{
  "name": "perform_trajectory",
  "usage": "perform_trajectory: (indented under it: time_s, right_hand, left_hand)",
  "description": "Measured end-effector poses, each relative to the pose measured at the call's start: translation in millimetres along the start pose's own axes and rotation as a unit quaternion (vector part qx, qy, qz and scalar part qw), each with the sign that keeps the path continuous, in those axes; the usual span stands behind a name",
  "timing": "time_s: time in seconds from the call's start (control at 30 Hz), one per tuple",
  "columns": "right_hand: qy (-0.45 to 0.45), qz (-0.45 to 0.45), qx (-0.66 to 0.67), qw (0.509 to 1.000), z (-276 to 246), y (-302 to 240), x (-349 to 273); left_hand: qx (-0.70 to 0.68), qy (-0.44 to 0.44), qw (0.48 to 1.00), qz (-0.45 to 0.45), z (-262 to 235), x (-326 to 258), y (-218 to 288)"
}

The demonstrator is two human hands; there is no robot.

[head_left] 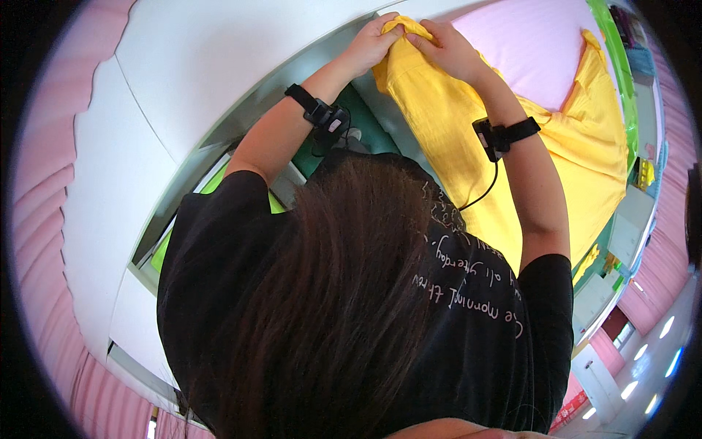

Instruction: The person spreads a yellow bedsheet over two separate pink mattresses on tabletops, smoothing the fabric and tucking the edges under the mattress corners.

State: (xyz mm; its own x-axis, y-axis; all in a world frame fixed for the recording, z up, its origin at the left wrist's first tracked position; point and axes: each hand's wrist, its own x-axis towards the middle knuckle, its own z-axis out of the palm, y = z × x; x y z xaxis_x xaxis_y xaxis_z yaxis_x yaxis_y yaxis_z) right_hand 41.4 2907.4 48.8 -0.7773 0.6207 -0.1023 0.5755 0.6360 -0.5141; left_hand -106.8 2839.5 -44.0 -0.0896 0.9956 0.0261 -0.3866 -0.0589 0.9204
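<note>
Both hands up at top centre, pinching same bunched corner of yellow garment [512, 157]. Left hand [373, 45] clenched on fabric from left of the fold, right hand [447, 50] clenched on it from right, fingertips nearly touching across the crest. Garment lying on desk [183, 66], spread away from the hands toward right and lower right; long axis running diagonally from gripped corner down toward right forearm and beyond. Far part draped over pink striped cloth [526, 51] near upper right. Both hands equally near gripped corner; right forearm lying over body of garment, left forearm off it, over green surface [369, 121] beside. Black wrist straps with small units on both wrists, cable hanging from right one. Green band [610, 44] curving along right edge of pink cloth. Small yellow objects [645, 174] at far right, too small to identify. Red sign-like panel [574, 406] low right, rectangular, detail unreadable. Pink curtains around rim. Head hair and black shirt with pale script filling lower centre.
</note>
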Motion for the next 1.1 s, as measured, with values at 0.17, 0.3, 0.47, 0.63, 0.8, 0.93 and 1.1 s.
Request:
perform_trajectory:
  time_s: [0.17,0.3,0.47,0.63,0.8,0.93,1.1]
  right_hand:
    - [0.021,0.009,0.064,0.998,-1.1,-1.0,-11.5]
    - [0.034,0.002,0.111,0.993,1.8,9.2,-21.8]
    - [0.053,0.005,0.156,0.986,5.8,10.1,-25.3]
    - [0.006,0.025,0.143,0.989,3.4,5.2,-27.9]
    - [-0.025,0.081,0.124,0.989,-3.7,-2.7,-26.7]
    - [0.057,-0.065,-0.037,0.996,3.0,0.0,-41.3]
    - [0.168,-0.03,-0.037,0.985,-8.1,17.8,-99.9]
  left_hand:
    - [0.032,-0.031,0.999,0.006,3.3,3.4,2.8]
    - [0.054,-0.018,0.998,0.009,2.3,4.9,-4.6]
    - [0.015,-0.039,0.999,-0.015,8.7,4.5,15.5]
    - [0.036,-0.041,0.998,-0.013,17.4,8.2,30.3]
    - [0.055,-0.026,0.998,-0.002,18.3,19.4,23.2]
    - [0.198,-0.057,0.978,0.012,2.3,39.5,7.8]
    - [0.454,-0.11,0.884,-0.034,-6.2,31.0,9.5]
